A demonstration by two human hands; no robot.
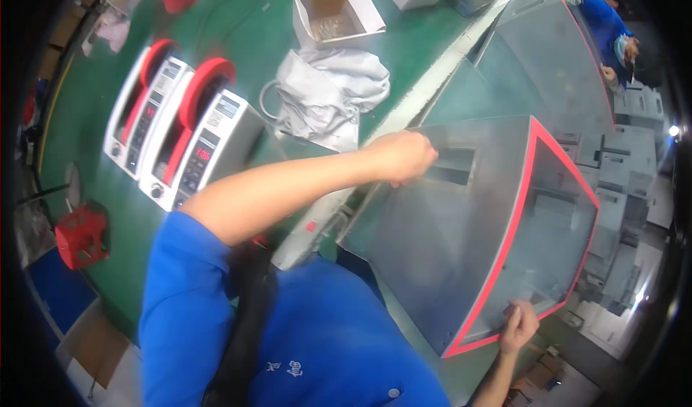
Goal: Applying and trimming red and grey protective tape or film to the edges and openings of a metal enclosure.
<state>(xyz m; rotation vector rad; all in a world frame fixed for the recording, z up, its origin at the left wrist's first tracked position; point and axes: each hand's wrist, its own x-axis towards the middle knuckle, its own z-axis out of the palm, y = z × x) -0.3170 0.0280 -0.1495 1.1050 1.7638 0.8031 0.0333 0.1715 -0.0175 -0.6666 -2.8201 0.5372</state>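
A large grey metal cabinet point(447, 227) lies tilted in front of me, with a red strip point(497, 281) running round the rim of its open side. My left hand point(404, 157) is closed in a fist against the cabinet, beside a rectangular cutout point(455, 167). Whatever its fingers hold is hidden. Lower right, my right hand point(520, 326) is at the bottom stretch of the red-lined rim, fingers pressed together. I cannot make out what is between them.
Two tape dispensers point(205, 147) with red rolls stand on the green table point(249, 14) at left. Grey cloth point(328, 90) and a white carton of small metal parts point(306, 21) lie beyond. Another grey cabinet point(537, 54) and a person in blue point(602, 18) are at far right.
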